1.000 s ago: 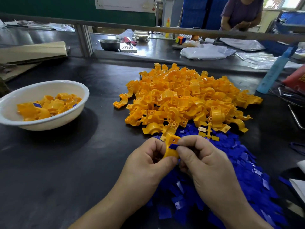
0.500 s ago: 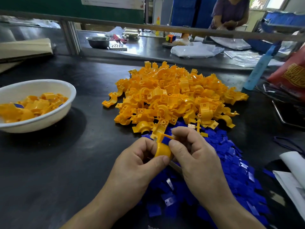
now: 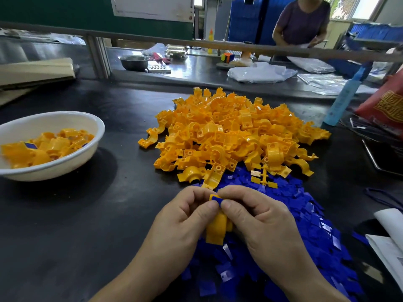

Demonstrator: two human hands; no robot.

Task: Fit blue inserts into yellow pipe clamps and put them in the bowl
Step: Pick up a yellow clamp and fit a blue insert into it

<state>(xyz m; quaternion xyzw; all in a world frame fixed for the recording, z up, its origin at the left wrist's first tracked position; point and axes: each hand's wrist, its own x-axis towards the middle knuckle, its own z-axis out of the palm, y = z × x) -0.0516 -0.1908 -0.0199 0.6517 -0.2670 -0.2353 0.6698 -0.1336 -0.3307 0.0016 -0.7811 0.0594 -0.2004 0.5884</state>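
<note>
Yellow clamp gripped by left hand and right hand fingers, blue insert seemingly between thumbtips

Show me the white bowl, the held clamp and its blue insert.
white bowl [image 3: 54,120]: head view, bare inner wall.
held clamp [image 3: 216,231]: head view, curved yellow lower body.
blue insert [image 3: 218,200]: head view, its exposed top face.

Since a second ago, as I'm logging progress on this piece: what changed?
The left hand and right hand turned the clamp so its body points toward the person, thumbs pinching the insert at its far end. Both kept hold; bowl and clamp pile stayed.
</note>
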